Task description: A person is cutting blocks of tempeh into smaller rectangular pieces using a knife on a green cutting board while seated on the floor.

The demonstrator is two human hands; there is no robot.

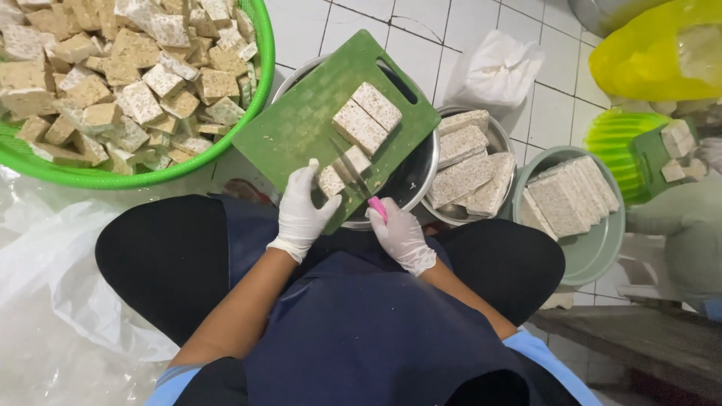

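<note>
Pale speckled tempeh pieces, cut small and blocky, lying at the near edge of a green cutting board tilted across a metal bowl. Two larger uncut slabs side by side at mid-board. Knife with pink handle, blade angled down into the pieces.

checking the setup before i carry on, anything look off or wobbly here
The green cutting board lies askew on the rim of a steel bowl, overhanging it, not on a flat surface. The right hand cuts a tempeh slab there with a pink-handled knife. No spills.
</note>
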